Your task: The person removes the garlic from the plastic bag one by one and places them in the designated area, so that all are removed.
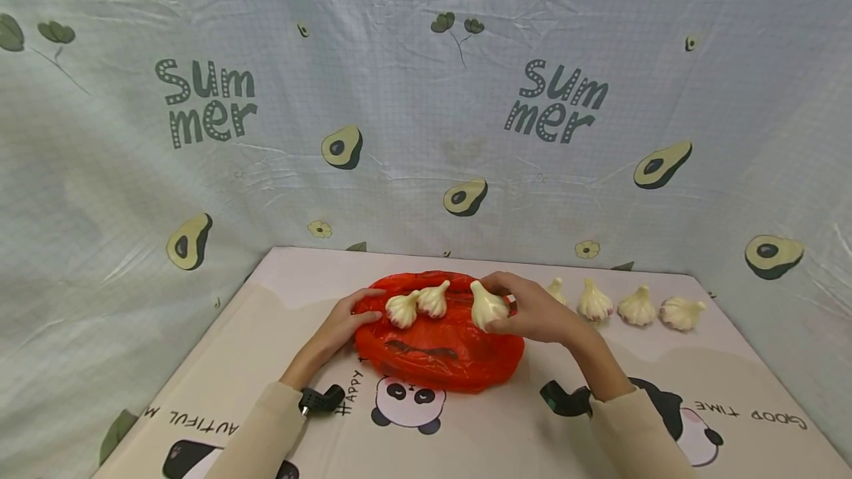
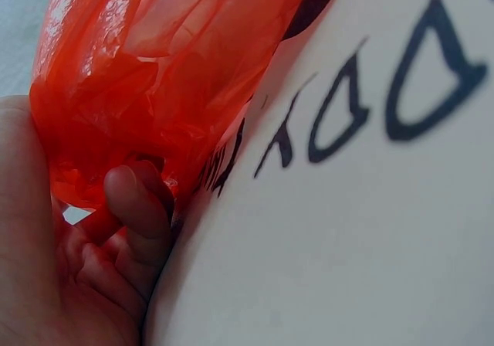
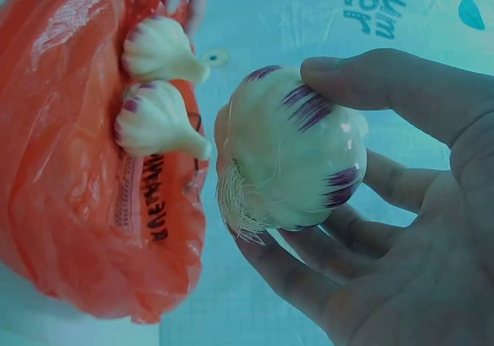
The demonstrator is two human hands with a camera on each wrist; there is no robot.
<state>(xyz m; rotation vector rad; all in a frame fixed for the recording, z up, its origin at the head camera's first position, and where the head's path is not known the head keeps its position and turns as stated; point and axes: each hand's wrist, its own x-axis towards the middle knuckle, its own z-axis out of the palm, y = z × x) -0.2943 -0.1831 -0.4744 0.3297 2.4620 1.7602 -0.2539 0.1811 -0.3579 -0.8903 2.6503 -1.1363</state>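
Observation:
A red plastic bag (image 1: 433, 361) lies on the table, with two garlic bulbs (image 1: 402, 310) (image 3: 154, 122) side by side on it. My right hand (image 1: 535, 309) (image 3: 409, 207) grips another garlic bulb (image 1: 488, 306) (image 3: 293, 149) between thumb and fingers, over the bag's right part; its roots and purple streaks show in the right wrist view. At the bag's left edge, my left hand (image 1: 346, 320) (image 2: 93, 245) holds the red plastic (image 2: 154, 76) with its fingers curled at the edge.
Several garlic bulbs (image 1: 637, 307) stand in a row at the back right of the table (image 1: 492, 435), the nearest partly hidden behind my right hand. A printed cloth (image 1: 399, 94) hangs behind and at both sides.

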